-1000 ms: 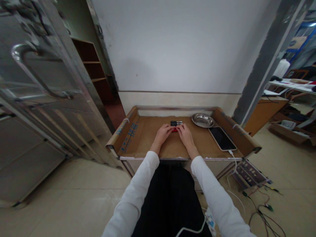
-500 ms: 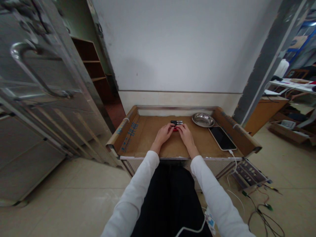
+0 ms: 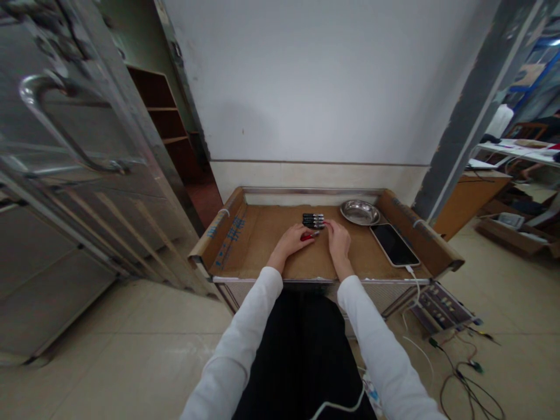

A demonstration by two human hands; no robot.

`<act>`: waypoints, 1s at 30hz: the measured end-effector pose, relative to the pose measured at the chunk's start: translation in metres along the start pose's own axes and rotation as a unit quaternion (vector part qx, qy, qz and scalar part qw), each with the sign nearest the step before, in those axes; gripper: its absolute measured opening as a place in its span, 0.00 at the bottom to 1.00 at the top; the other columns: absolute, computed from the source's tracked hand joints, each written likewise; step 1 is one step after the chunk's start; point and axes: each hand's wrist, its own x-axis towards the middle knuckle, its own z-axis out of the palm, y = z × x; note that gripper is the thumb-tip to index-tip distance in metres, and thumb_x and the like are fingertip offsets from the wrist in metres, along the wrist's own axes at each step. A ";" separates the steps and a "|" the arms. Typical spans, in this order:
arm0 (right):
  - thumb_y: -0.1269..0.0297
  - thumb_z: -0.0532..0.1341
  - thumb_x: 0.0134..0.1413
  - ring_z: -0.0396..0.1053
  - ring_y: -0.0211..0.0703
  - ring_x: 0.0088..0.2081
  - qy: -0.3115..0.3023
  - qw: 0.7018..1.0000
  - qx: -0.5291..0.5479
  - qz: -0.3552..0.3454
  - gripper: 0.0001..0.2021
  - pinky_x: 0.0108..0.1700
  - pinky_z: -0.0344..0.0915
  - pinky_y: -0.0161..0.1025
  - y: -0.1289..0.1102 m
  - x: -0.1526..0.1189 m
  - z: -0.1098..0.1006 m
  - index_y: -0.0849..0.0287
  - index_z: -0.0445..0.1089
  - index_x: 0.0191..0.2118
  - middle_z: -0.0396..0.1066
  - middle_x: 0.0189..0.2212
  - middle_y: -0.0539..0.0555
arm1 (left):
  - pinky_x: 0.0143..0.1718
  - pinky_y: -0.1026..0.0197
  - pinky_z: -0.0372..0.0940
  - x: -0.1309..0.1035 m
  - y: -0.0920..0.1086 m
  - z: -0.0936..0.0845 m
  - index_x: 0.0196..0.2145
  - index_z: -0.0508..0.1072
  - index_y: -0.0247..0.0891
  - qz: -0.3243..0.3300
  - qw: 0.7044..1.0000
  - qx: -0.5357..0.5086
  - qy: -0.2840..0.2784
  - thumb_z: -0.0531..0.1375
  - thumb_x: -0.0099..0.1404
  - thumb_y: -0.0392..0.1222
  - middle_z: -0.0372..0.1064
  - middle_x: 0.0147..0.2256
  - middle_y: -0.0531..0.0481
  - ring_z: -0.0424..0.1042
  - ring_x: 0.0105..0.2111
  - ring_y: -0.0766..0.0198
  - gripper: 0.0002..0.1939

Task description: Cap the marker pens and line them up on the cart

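My left hand [image 3: 295, 240] is closed around a short red marker [image 3: 307, 237], whose lighter tip points right. Just beyond it, several black markers [image 3: 312, 217] lie side by side in a small stack of rows on the cardboard. My right hand [image 3: 339, 239] is pinched at the right ends of these markers. A small reddish spot shows by its fingertips, but I cannot make out what they hold.
The cardboard-lined cart top [image 3: 262, 251] has raised sides. A round steel dish [image 3: 360, 213] stands at the back right, with a phone [image 3: 395, 245] and its white cable [image 3: 415, 286] in front. Beyond rises a white wall [image 3: 324, 81]. Wires [image 3: 470, 385] lie on the floor.
My hands have moved apart: the right has shifted right, and the left has turned with the red marker now showing. More of the black markers are uncovered.
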 end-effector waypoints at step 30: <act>0.74 0.50 0.55 0.62 0.47 0.49 -0.076 0.989 -0.012 -0.126 0.16 0.54 0.59 0.45 -0.004 -0.001 0.008 0.60 0.71 0.45 0.67 0.47 0.59 | 0.44 0.55 0.61 -0.001 -0.003 0.002 0.36 0.66 0.39 -0.193 0.954 0.122 0.197 0.54 0.65 0.35 0.69 0.37 0.46 0.66 0.40 0.58 0.02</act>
